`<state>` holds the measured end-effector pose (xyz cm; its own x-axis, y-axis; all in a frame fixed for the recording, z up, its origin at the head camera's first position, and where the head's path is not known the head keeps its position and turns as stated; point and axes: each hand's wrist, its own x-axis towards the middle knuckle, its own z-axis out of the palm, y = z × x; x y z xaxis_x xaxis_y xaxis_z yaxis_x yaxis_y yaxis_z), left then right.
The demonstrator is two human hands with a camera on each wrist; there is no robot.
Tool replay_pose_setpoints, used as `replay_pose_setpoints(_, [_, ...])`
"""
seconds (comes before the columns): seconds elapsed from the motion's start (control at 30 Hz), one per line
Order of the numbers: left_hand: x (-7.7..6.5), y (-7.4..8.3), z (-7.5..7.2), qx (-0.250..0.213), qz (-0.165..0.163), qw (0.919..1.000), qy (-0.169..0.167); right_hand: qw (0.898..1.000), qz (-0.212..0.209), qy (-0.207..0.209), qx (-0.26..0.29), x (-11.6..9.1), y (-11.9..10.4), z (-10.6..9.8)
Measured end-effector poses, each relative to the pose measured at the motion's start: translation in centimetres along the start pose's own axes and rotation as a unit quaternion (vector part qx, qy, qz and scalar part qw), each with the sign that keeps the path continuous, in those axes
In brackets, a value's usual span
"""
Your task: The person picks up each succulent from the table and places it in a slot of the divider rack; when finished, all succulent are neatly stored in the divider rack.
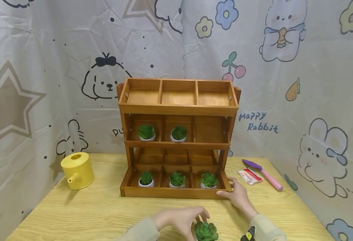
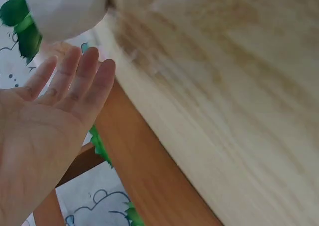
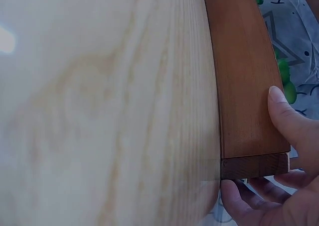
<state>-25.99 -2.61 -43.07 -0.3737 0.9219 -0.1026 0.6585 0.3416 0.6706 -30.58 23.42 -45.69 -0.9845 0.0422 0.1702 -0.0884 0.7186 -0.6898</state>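
Observation:
A three-tier wooden shelf [image 1: 177,109] stands on the table, each tier split into compartments. My right hand [image 1: 239,196] grips the front right corner of its bottom tier, thumb on the front board [image 3: 246,76] and fingers round the end. Near the table's front edge is a potted succulent [image 1: 206,231], and my left hand [image 1: 184,219] arches beside it. In the left wrist view that hand's fingers are nearly straight, their tips close to the white pot [image 2: 67,9]. Three small potted succulents [image 1: 177,179] sit in the bottom tier.
Two more potted succulents [image 1: 147,132] stand in the middle tier's left and centre compartments. A yellow watering can [image 1: 78,170] is at the table's left. To the right lie a red and white packet [image 1: 250,176] and a purple trowel with a pink handle [image 1: 269,178]. Printed cloth hangs behind.

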Motion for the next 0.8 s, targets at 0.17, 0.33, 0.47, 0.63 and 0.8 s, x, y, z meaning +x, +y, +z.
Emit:
replay_pose_setpoints(0.17, [0.3,-0.4,0.3,-0.011,0.003,0.9998,-0.015,1.0,0.005,0.0,-0.001,0.0,0.1,0.1])
replay_pose_setpoints(0.33, [0.5,-0.5,0.7,0.013,0.018,0.9997,-0.004,1.0,0.005,-0.001,-0.002,0.1,0.1,0.0])
replay_pose_setpoints(0.47, [0.7,-0.6,1.0,0.062,0.036,0.9974,0.008,1.0,0.004,-0.002,-0.001,0.1,0.1,0.0])
replay_pose_setpoints(0.63, [0.9,-0.9,1.3,0.072,0.043,0.9964,0.015,1.0,0.002,-0.001,-0.001,0.1,0.0,0.1])
replay_pose_setpoints(0.8, [1.0,-0.9,1.5,0.061,0.049,0.9967,0.021,1.0,0.002,0.001,-0.003,0.1,0.0,0.1])
